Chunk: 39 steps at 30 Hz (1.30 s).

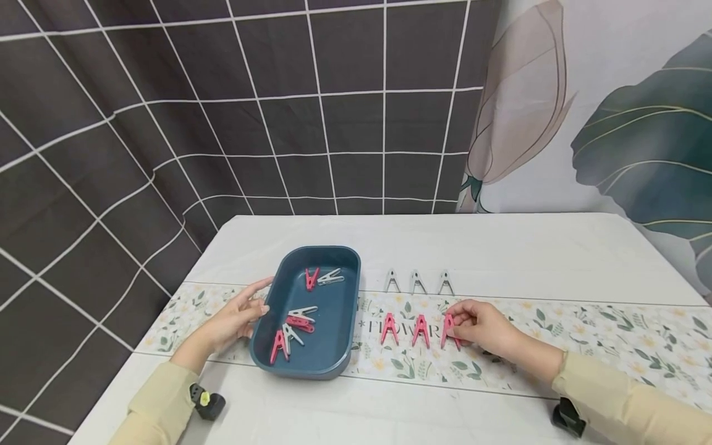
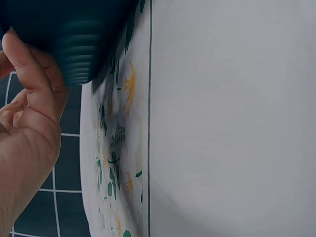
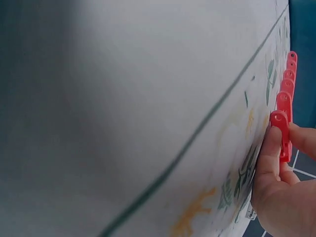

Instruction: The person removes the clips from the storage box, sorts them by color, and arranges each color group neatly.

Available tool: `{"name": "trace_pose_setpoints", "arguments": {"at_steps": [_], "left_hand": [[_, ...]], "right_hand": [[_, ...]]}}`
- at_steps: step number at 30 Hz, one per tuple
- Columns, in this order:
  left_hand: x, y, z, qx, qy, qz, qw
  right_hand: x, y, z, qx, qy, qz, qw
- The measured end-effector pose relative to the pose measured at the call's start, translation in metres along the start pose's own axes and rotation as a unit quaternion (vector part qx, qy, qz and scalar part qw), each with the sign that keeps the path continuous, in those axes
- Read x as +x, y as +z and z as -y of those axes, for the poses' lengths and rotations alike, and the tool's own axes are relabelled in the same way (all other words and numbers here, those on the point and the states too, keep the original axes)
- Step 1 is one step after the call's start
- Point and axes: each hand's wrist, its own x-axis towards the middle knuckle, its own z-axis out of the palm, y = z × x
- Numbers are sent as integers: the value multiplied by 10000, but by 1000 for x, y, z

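Note:
My right hand (image 1: 483, 326) pinches a pink clothespin (image 1: 447, 327) between thumb and fingers, at the right end of a row of pink ones. To its left on the cloth stand two more, a middle pink clothespin (image 1: 421, 332) and a left pink clothespin (image 1: 389, 329). The right wrist view shows the held clothespin (image 3: 279, 121) close up, low over the table. My left hand (image 1: 236, 318) touches the left side of a dark blue tub (image 1: 334, 366), its fingers (image 2: 32, 69) lying against the outer wall. Inside the tub lie several pink and pale grey clothespins (image 1: 330, 277).
Behind the pink row, three grey clothespins (image 1: 416, 282) stand in a line. A white tablecloth (image 1: 528, 253) with a floral band covers the table. Dark grid-patterned fabric (image 1: 350, 123) hangs behind, with a leaf-print curtain (image 1: 628, 142) at the right.

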Motion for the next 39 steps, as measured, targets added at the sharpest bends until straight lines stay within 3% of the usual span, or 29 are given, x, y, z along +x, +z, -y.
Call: {"name": "trace_pose_setpoints", "arguments": {"at_steps": [10,19,29,39], "left_hand": [[2,0,-2,74,-6,-13,10000],[4,-1,-2,33,14,47,10000],[3,-1,-1,-1,67,21,10000],[0,-3,7,-57,285,281,9992]], "right_hand": [[3,1,3,-278,214,-129,9993],[1,-3,10,-743,-60,-284,9968],[19,6,52,-1436,-931,-318,9847],[43,39,95,-1571,-1734,-10,9722]]}}
